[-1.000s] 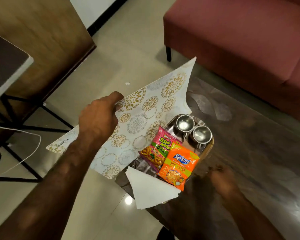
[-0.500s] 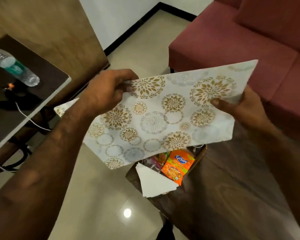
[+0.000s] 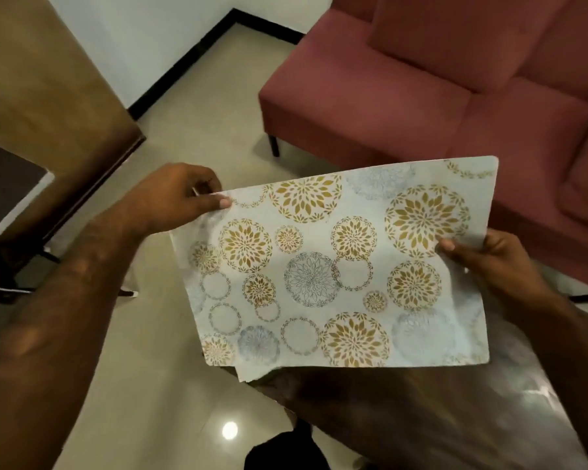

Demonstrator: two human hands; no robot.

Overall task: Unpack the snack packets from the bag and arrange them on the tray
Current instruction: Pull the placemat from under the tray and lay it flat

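I hold a flat white bag [image 3: 336, 266] printed with gold and grey flower circles, spread wide in front of me above the dark wooden table [image 3: 421, 418]. My left hand [image 3: 177, 198] pinches its upper left corner. My right hand [image 3: 482, 262] grips its right edge, thumb on the front. The bag hides the tray, the snack packets and the steel cups beneath it. Only a corner of white paper [image 3: 252, 373] peeks out under the bag's lower edge.
A dark red sofa [image 3: 455, 79] stands behind the table at the upper right. A wooden cabinet [image 3: 41, 79] and a dark desk edge [image 3: 14, 205] are at the left. Glossy beige floor tiles [image 3: 170, 385] lie below.
The bag has shifted right and lower, now covering the tray and both packets. My right hand came up from the table and took its right edge. The camera tilted upward.
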